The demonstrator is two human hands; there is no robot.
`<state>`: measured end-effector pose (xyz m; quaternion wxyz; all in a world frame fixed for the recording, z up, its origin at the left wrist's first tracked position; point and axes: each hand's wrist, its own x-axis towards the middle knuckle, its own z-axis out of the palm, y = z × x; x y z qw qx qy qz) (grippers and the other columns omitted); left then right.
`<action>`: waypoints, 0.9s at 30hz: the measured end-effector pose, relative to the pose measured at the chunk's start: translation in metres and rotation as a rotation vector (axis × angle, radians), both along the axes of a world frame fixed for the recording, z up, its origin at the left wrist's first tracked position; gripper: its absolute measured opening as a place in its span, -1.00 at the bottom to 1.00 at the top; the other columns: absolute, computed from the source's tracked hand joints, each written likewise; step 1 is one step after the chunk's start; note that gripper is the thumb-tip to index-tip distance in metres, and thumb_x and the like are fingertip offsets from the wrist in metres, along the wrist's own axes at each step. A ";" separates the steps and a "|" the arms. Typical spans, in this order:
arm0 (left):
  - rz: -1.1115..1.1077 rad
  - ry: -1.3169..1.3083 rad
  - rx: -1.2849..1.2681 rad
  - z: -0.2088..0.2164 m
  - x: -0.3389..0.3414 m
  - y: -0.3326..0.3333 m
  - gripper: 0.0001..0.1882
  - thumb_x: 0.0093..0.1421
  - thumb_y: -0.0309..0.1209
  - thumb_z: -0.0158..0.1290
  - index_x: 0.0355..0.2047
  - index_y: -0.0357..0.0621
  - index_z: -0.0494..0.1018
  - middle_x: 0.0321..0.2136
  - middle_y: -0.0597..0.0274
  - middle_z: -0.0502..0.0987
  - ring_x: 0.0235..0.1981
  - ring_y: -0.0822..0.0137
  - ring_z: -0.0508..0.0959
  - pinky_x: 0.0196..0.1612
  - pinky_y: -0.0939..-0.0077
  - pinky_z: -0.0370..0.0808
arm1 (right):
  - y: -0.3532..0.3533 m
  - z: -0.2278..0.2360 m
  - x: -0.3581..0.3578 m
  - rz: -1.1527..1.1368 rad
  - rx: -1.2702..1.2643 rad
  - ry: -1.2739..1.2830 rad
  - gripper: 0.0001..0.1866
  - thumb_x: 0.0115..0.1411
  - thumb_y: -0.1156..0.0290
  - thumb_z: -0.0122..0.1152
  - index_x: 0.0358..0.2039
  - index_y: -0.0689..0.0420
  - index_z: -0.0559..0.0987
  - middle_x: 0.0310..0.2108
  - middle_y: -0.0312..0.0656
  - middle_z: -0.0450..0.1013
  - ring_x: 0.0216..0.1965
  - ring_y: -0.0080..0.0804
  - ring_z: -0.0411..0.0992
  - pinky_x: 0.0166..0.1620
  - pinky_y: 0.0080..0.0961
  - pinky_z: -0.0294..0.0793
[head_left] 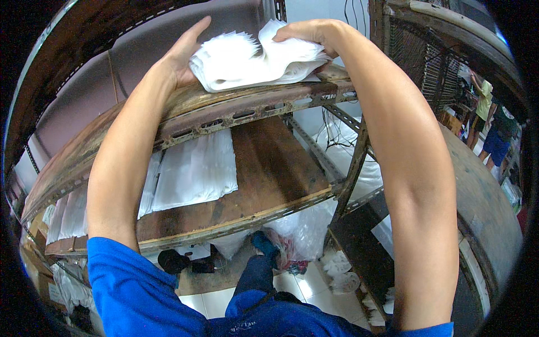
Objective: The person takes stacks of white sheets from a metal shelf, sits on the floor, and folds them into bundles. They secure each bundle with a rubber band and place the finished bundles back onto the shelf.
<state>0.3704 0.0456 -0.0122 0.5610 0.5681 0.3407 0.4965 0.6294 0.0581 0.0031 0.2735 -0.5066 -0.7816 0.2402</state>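
Note:
A thick folded stack of thin white sheets, which look like plastic bags, lies along the front edge of the upper wooden shelf. At its left end, my left hand presses against the stack, with the thumb raised away and the fingers mostly hidden behind it. My right hand grips the right end, its thumb on top and its other fingers partly out of sight. Between the two hands the sheets bend upward into a fold, and their loose edges fan out.
More white stacks lie flat on the lower shelf. A slotted metal upright stands right of the shelves. Clear plastic bags hang or lie beneath. At far right, beyond a curved surface, people stand.

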 end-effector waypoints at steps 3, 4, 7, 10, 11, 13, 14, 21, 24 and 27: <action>0.068 -0.015 -0.018 0.005 0.010 -0.002 -0.19 0.26 0.22 -0.25 0.03 -0.41 0.36 -0.08 -0.08 0.52 -0.07 0.08 0.53 0.12 0.17 0.41 | -0.026 0.004 -0.007 -0.041 0.097 -0.089 -0.43 0.04 -0.07 0.14 -0.04 0.06 0.53 -0.21 -0.12 0.55 -0.37 -0.39 0.56 -0.33 -0.27 0.59; 0.096 -0.014 -0.021 0.007 0.018 -0.003 -0.18 0.26 0.23 -0.28 0.03 -0.41 0.35 -0.07 -0.09 0.51 -0.06 0.06 0.52 0.12 0.18 0.41 | -0.025 0.005 -0.005 -0.037 0.105 -0.096 -0.43 0.05 -0.07 0.13 -0.03 0.05 0.53 -0.21 -0.13 0.55 -0.39 -0.41 0.56 -0.35 -0.27 0.59; 0.155 0.151 0.008 0.011 0.041 -0.008 -0.20 0.26 0.23 -0.29 -0.02 -0.39 0.38 -0.13 -0.08 0.54 -0.12 0.10 0.56 0.06 0.18 0.45 | -0.007 0.007 -0.008 -0.044 0.096 -0.066 -0.44 0.06 -0.06 0.11 -0.03 0.04 0.52 -0.23 -0.15 0.56 -0.41 -0.46 0.55 -0.38 -0.34 0.59; 0.235 0.328 0.088 0.010 0.061 -0.008 -0.25 0.26 0.22 -0.27 -0.11 -0.34 0.42 -0.22 -0.04 0.58 -0.24 0.14 0.60 -0.06 0.17 0.51 | -0.009 0.008 -0.005 0.043 0.050 0.014 -0.47 0.09 -0.03 0.08 -0.04 0.05 0.52 -0.25 -0.17 0.56 -0.44 -0.52 0.54 -0.40 -0.43 0.58; 0.235 0.378 0.107 0.011 0.063 -0.008 -0.27 0.26 0.21 -0.26 -0.13 -0.32 0.43 -0.23 -0.04 0.58 -0.27 0.15 0.60 -0.09 0.16 0.52 | -0.010 0.008 -0.006 0.050 0.033 0.030 -0.48 0.10 -0.02 0.06 -0.04 0.06 0.52 -0.25 -0.19 0.56 -0.45 -0.53 0.54 -0.41 -0.45 0.57; 0.229 0.478 0.145 0.011 0.066 -0.007 -0.31 0.26 0.19 -0.23 -0.16 -0.29 0.44 -0.27 -0.02 0.59 -0.32 0.16 0.61 -0.14 0.14 0.54 | -0.005 0.009 -0.010 0.014 0.003 0.044 -0.50 0.12 0.00 0.04 -0.05 0.06 0.53 -0.26 -0.22 0.56 -0.47 -0.54 0.52 -0.43 -0.48 0.55; 0.223 0.528 0.164 0.011 0.067 -0.006 -0.33 0.27 0.18 -0.22 -0.17 -0.28 0.44 -0.28 -0.01 0.59 -0.35 0.16 0.61 -0.17 0.13 0.55 | -0.001 0.008 -0.012 -0.029 -0.010 0.043 -0.52 0.14 0.01 0.03 -0.05 0.06 0.53 -0.26 -0.23 0.56 -0.48 -0.54 0.52 -0.44 -0.49 0.53; 0.149 0.458 0.117 0.017 0.044 -0.002 -0.18 0.24 0.22 -0.21 0.06 -0.43 0.30 -0.08 -0.08 0.52 -0.12 0.17 0.56 0.04 0.19 0.46 | 0.002 0.003 -0.012 -0.065 0.020 -0.121 -0.54 0.19 0.07 -0.04 -0.01 0.04 0.53 -0.01 -0.13 0.47 -0.08 -0.33 0.43 -0.01 -0.22 0.31; 0.139 0.440 0.128 0.018 0.036 -0.007 -0.08 0.23 0.25 -0.22 0.17 -0.49 0.17 0.02 -0.13 0.45 -0.01 0.18 0.51 0.11 0.21 0.41 | 0.026 0.005 -0.016 -0.018 0.079 -0.207 -0.53 0.20 0.06 -0.05 0.01 0.04 0.52 0.00 -0.15 0.46 -0.05 -0.33 0.41 0.01 -0.21 0.30; 0.124 0.406 0.133 0.020 0.034 -0.004 -0.08 0.20 0.29 -0.23 0.12 -0.46 0.25 -0.04 -0.10 0.49 -0.05 0.21 0.52 0.07 0.21 0.43 | 0.037 0.014 -0.017 0.059 0.142 -0.348 -0.52 0.24 0.06 -0.08 0.05 0.04 0.50 0.03 -0.15 0.44 -0.01 -0.33 0.37 0.06 -0.17 0.26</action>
